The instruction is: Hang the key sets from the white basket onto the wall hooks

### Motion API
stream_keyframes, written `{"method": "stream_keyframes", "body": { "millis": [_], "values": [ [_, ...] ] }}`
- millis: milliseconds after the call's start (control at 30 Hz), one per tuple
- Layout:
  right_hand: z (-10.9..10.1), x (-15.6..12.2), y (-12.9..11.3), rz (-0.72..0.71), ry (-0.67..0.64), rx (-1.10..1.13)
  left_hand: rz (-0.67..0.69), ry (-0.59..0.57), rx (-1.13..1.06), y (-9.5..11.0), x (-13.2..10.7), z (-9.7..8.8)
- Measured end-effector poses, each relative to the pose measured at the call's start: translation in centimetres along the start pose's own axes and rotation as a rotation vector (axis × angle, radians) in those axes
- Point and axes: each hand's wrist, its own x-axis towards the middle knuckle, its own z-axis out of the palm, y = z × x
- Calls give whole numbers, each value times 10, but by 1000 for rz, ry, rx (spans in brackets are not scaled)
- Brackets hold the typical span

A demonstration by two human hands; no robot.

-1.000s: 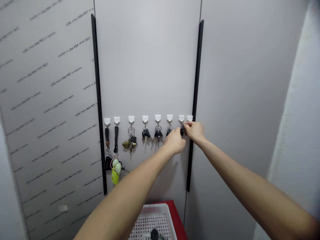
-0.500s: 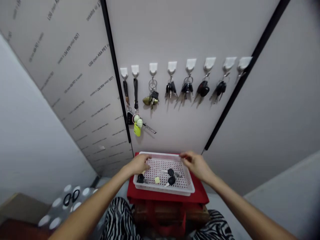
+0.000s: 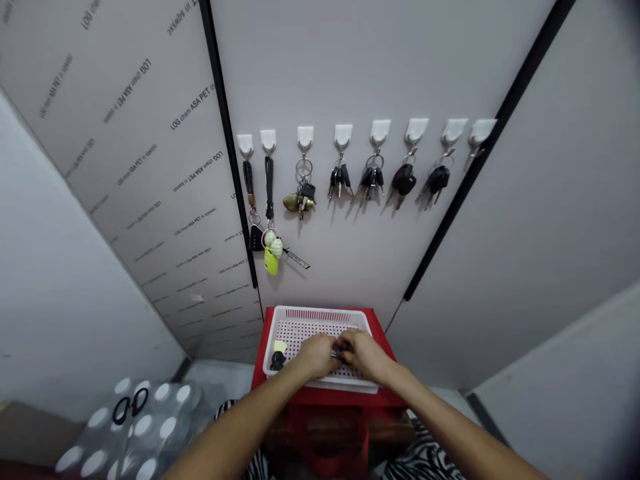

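A shallow white plastic basket [image 3: 320,312] rests on a red surface. My left hand [image 3: 319,356] and my right hand [image 3: 367,355] meet over its right half, fingers closed around a bunch of black-headed keys [image 3: 341,352]. Most of these keys are hidden behind the fingers. In the basket's left corner lies another black key [image 3: 277,361], with a pale yellow piece of paper [image 3: 280,346] beside it.
White hooks [image 3: 343,135] run across the wall panel, most with key bunches [image 3: 371,179] hanging. Two hang on straps, one with a yellow-green fob [image 3: 271,261]. Scissors [image 3: 131,405] lie on wrapped, white-capped bottles [image 3: 143,425] at lower left. Black strips [image 3: 435,247] edge the panel.
Both hands have come inward from the basket's two sides and closed on the keys. The camera view has shifted slightly.
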Motion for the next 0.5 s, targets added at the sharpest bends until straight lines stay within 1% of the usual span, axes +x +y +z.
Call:
{"method": "stream_keyframes", "body": {
  "millis": [100,167,233,300,367,433,500],
  "values": [
    [-3,-2,3,-11,59,23,-51,-43,-14,0,3,3],
    [-2,-3,4,-60,47,-2,-7,-22,-70,-4,4,1],
    [0,-4,2,-106,6,-6,60,21,-157,-8,4,-6],
    [2,-5,-1,-107,3,72,109,69,-244,-8,3,-18],
    [2,-5,-5,-60,42,221,133,123,-297,-3,2,-35],
    [-1,-5,-6,22,101,387,110,177,-321,5,0,-53],
    [-10,-8,-5,50,150,543,75,215,-358,14,-1,-68]
  ]
}}
